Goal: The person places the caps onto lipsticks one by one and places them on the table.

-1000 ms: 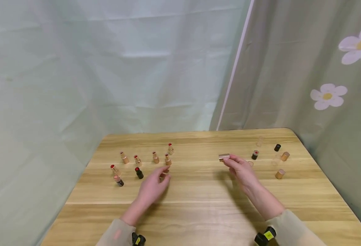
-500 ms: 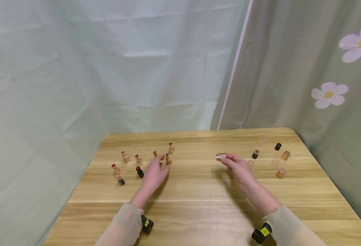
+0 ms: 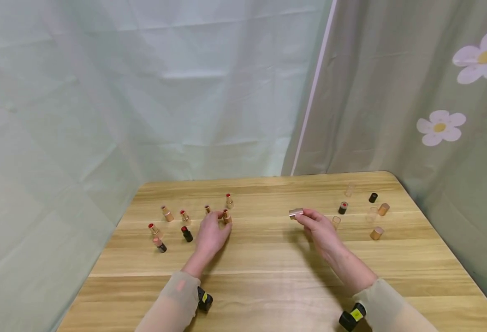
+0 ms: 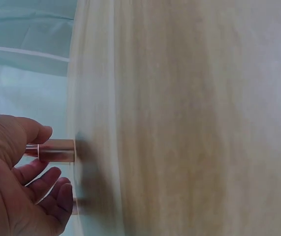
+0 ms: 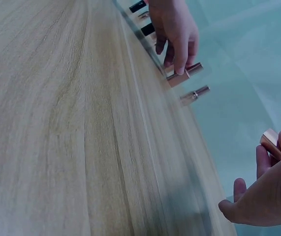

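My left hand point(image 3: 210, 235) is at a standing gold lipstick point(image 3: 227, 214) on the left half of the table, thumb and forefinger on either side of its base. In the left wrist view this lipstick point(image 4: 57, 151) stands on the tabletop, and the other fingers curl loosely beside it. My right hand point(image 3: 321, 233) pinches a shiny rose-gold lipstick cap point(image 3: 295, 213) above the table, lying nearly sideways. The right wrist view shows that cap point(image 5: 269, 142) between thumb and fingers, its far end hidden by the hand.
Several uncapped lipsticks stand at the left, among them a black one point(image 3: 187, 234) and a gold one point(image 3: 229, 200) behind my left hand. At the right are a gold cap point(image 3: 377, 233), a black cap point(image 3: 373, 197), clear caps point(image 3: 336, 222) and a black-based piece point(image 3: 343, 208). Curtains point(image 3: 210, 92) hang behind the table.
My left hand has moved forward and its fingers have come round the gold lipstick. The right hand has carried the cap slightly to the left.
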Available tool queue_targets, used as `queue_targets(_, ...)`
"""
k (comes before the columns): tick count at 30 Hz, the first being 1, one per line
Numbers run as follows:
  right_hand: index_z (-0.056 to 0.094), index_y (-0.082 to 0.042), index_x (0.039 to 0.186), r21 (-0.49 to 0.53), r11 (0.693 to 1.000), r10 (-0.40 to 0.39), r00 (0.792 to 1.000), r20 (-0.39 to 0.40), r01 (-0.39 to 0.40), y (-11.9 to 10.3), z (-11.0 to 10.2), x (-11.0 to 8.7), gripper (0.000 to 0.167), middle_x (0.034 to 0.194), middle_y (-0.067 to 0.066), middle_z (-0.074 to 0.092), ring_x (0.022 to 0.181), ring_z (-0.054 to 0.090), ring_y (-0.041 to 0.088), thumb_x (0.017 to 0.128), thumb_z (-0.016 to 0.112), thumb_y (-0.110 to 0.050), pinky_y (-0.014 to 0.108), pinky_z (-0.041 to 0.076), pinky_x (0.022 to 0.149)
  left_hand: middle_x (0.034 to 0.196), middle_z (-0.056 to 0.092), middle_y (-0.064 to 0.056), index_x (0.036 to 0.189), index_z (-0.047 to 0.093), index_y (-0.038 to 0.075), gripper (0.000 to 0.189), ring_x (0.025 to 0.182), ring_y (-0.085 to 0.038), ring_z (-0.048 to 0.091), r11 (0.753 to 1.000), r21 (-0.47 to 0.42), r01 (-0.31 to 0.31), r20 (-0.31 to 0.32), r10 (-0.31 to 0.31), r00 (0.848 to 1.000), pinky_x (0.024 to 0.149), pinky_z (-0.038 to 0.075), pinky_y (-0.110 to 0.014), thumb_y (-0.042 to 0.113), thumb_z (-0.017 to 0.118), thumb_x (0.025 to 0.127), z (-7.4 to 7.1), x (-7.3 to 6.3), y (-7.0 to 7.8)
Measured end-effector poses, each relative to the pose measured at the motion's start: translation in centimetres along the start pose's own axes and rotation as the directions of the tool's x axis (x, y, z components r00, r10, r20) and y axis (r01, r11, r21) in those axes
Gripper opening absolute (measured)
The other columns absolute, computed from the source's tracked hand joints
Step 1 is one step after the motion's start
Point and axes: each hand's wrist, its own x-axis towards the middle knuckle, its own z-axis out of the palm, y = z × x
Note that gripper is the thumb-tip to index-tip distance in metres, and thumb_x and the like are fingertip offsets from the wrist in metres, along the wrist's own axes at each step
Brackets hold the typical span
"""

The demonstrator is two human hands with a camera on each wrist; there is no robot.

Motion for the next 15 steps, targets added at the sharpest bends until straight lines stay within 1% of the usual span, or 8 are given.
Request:
queue_targets(2,0.050,0.006,0.134,0.002,1.000,-0.003,1.000,0.002,0.003,0.0,0.0,0.0,0.045,0.121,0.002,0.060,0.121,0.051,0.017,0.101,0.067,-0.019,0.044,0.026,0.121,0.126,0.065,-0.017,0.127,0.065,-0.001,0.044,0.120,-0.039,0.057,1.000,-0.005,-0.008,0.011,0.008,1.000,0.101,0.047,-0.053,0.025,0.074,0.092,0.1,-0.1,0.1)
queue_targets(6,0.048,0.007,0.138,0.006,1.000,0.001,1.000,0.003,-0.001,0.0,0.0,0.0,0.049,0.126,0.005,0.058,0.125,0.049,0.018,0.100,0.068,-0.019,0.042,0.026,0.120,0.124,0.068,-0.014,0.122,0.069,0.002,0.041,0.117,-0.038,0.058,0.999,-0.008,-0.041,0.008,0.041,0.999,0.099,0.047,-0.053,0.025,0.078,0.089,0.4,-0.2,0.3)
queue_targets(8,0.048,0.006,0.138,0.006,1.000,0.005,1.000,-0.001,-0.005,0.0,0.1,0.0,0.049,0.126,0.005,0.058,0.124,0.049,0.018,0.100,0.068,-0.018,0.042,0.026,0.120,0.123,0.069,-0.014,0.121,0.069,0.002,0.040,0.115,-0.037,0.058,0.998,0.007,-0.055,0.003,0.055,0.998,0.098,0.047,-0.053,0.025,0.078,0.089,0.6,-0.2,0.4)
queue_targets(11,0.050,0.006,0.137,0.018,1.000,0.002,1.000,-0.008,-0.002,0.0,0.2,0.1,0.049,0.126,0.005,0.059,0.125,0.049,0.019,0.099,0.069,-0.018,0.042,0.026,0.120,0.122,0.069,-0.013,0.119,0.069,0.003,0.039,0.112,-0.036,0.058,0.998,0.023,-0.051,-0.001,0.051,0.999,0.097,0.047,-0.052,0.026,0.080,0.089,0.8,-0.2,0.4)
queue_targets(13,0.051,0.007,0.136,0.018,1.000,-0.003,1.000,-0.007,0.003,0.1,0.2,0.2,0.048,0.125,0.005,0.059,0.125,0.050,0.019,0.099,0.070,-0.017,0.043,0.026,0.121,0.118,0.070,-0.011,0.115,0.070,0.005,0.035,0.108,-0.035,0.059,0.998,0.027,-0.051,-0.010,0.052,0.999,0.095,0.047,-0.051,0.026,0.080,0.088,1.0,-0.2,0.3)
queue_targets(15,0.052,0.007,0.135,0.019,1.000,-0.007,1.000,-0.010,0.007,0.3,0.3,0.3,0.046,0.126,0.007,0.060,0.127,0.050,0.021,0.098,0.070,-0.017,0.044,0.027,0.121,0.114,0.071,-0.010,0.110,0.071,0.008,0.030,0.106,-0.034,0.060,0.998,0.007,-0.055,-0.020,0.056,0.998,0.093,0.048,-0.050,0.024,0.081,0.087,1.2,-0.2,0.3)
